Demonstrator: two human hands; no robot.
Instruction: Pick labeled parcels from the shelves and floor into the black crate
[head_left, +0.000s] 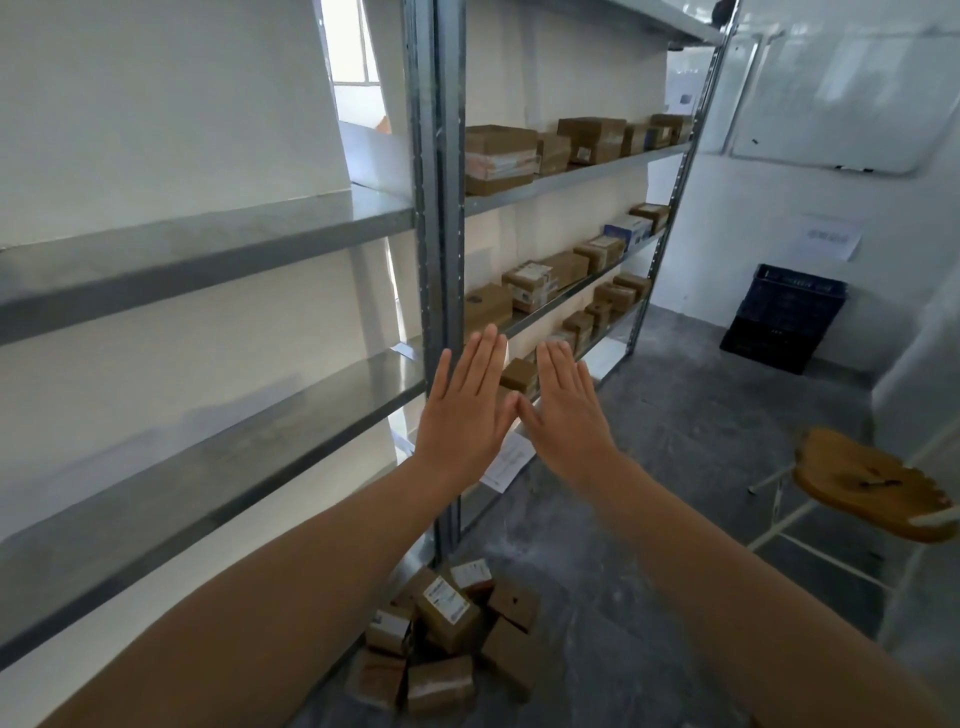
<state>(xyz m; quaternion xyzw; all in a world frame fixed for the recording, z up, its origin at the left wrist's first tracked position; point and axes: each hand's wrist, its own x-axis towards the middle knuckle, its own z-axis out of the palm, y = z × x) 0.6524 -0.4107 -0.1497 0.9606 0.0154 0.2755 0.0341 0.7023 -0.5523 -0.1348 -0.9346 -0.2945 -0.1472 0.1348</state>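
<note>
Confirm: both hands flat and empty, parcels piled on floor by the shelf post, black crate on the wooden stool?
No. Head view shows the black crate on the floor by the far wall, not on the wooden stool. The left hand and right hand are flat and empty, parcels piled on the floor by the shelf post.

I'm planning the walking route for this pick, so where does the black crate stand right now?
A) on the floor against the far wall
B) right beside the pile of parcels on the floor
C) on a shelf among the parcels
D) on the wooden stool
A: the black crate sits on the grey floor against the white wall, apart from the stool and the parcel pile.
</note>
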